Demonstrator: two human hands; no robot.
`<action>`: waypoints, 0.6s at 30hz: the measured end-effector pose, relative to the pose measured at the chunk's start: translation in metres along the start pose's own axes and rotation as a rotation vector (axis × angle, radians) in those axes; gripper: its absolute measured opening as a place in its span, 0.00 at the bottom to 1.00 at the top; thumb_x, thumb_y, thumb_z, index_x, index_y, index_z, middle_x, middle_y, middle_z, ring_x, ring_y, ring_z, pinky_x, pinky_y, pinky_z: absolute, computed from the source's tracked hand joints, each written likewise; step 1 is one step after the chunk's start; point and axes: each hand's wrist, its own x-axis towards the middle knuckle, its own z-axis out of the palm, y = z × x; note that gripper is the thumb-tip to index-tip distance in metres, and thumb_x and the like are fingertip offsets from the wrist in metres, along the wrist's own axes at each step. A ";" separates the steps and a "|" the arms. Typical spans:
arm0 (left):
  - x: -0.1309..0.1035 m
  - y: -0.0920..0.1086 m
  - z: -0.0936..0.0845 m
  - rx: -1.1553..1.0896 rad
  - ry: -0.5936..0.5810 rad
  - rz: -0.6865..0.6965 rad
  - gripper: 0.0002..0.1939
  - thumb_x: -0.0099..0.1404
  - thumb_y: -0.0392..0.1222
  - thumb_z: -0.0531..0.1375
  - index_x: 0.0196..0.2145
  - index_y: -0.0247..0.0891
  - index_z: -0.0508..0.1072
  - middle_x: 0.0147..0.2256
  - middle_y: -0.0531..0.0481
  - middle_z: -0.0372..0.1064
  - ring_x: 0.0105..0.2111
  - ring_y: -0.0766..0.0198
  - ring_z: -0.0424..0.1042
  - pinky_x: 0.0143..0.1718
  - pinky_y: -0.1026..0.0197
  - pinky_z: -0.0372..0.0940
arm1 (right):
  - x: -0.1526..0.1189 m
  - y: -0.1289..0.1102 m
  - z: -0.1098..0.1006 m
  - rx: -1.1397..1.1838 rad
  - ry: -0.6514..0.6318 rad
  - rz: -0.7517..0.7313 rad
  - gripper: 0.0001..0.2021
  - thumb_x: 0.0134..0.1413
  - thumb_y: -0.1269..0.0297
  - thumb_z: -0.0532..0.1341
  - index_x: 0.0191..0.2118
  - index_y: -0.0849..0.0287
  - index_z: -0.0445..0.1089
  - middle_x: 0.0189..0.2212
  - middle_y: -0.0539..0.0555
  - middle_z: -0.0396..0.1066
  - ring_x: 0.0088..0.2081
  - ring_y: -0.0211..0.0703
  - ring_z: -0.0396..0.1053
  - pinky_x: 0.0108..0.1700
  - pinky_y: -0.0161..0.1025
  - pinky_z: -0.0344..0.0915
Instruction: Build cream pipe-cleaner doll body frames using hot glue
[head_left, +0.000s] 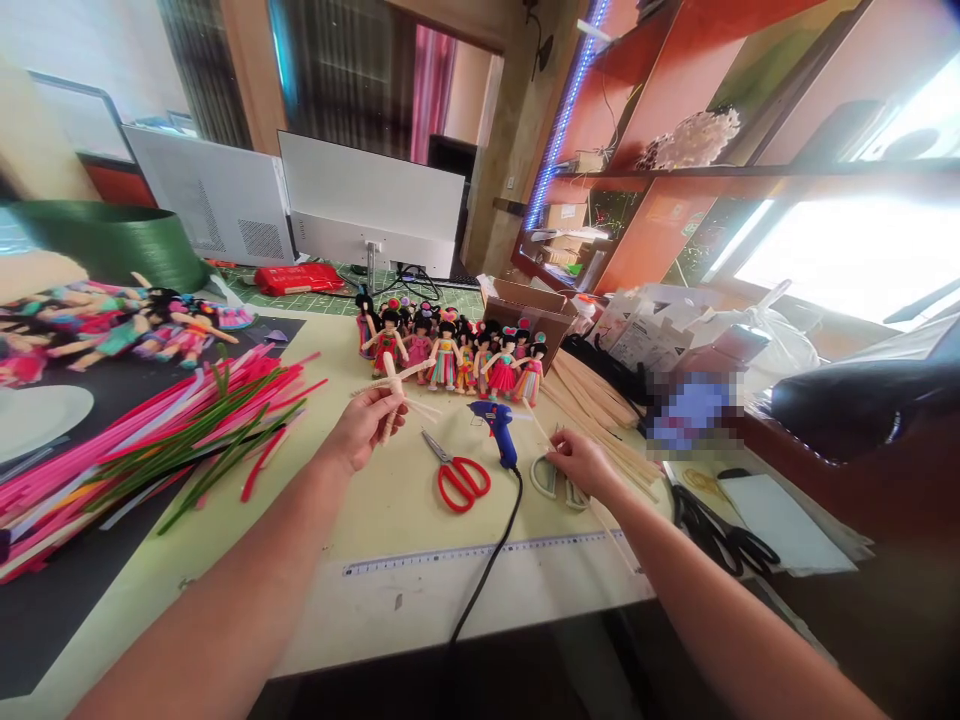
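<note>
My left hand (364, 428) is closed around a cream doll body (395, 388) made of fuzzy stems, its thin limbs sticking out to the sides and below. Pinched in my right hand (581, 462) is a long cream fuzzy stem (616, 540), which slants down toward the table's front edge. Pale-handled scissors (543, 478) lie beneath my right fingers, partly hidden. Between the hands are red-handled scissors (463, 484) and a blue glue gun (502, 432) with a black cord. Several finished dolls (446, 360) in bright dresses stand behind them.
Colourful fuzzy stems (217, 420) are heaped at left, with more dolls (112, 325) beyond. A ruler (465, 553) lies along the front. Cream stems (600, 400), a cardboard box (536, 310) and black scissors (724, 535) are on the right. A monitor (375, 200) stands behind.
</note>
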 end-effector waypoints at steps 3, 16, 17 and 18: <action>-0.002 0.002 0.002 0.003 0.001 0.005 0.15 0.48 0.44 0.69 0.33 0.35 0.74 0.25 0.52 0.71 0.22 0.70 0.69 0.24 0.68 0.62 | 0.000 -0.001 -0.003 -0.038 -0.012 -0.017 0.07 0.46 0.65 0.63 0.35 0.56 0.71 0.25 0.48 0.70 0.30 0.39 0.67 0.30 0.34 0.56; -0.003 0.002 0.002 0.014 -0.075 0.009 0.16 0.49 0.46 0.70 0.33 0.35 0.75 0.26 0.50 0.72 0.23 0.70 0.69 0.26 0.67 0.63 | 0.011 -0.073 0.017 0.330 -0.147 -0.107 0.14 0.45 0.53 0.63 0.33 0.59 0.74 0.27 0.50 0.73 0.32 0.42 0.69 0.34 0.36 0.63; -0.003 0.002 0.002 0.013 -0.085 0.007 0.16 0.49 0.46 0.70 0.33 0.35 0.75 0.27 0.50 0.73 0.23 0.69 0.70 0.26 0.66 0.63 | 0.013 -0.077 0.022 0.345 -0.145 -0.096 0.14 0.44 0.52 0.64 0.30 0.59 0.74 0.24 0.49 0.71 0.30 0.42 0.68 0.32 0.36 0.63; -0.003 0.002 0.002 0.011 -0.098 0.007 0.16 0.49 0.46 0.70 0.34 0.35 0.75 0.27 0.49 0.73 0.23 0.69 0.70 0.27 0.66 0.63 | 0.016 -0.080 0.028 0.359 -0.135 -0.083 0.15 0.43 0.51 0.64 0.28 0.60 0.73 0.22 0.49 0.69 0.28 0.41 0.67 0.30 0.36 0.62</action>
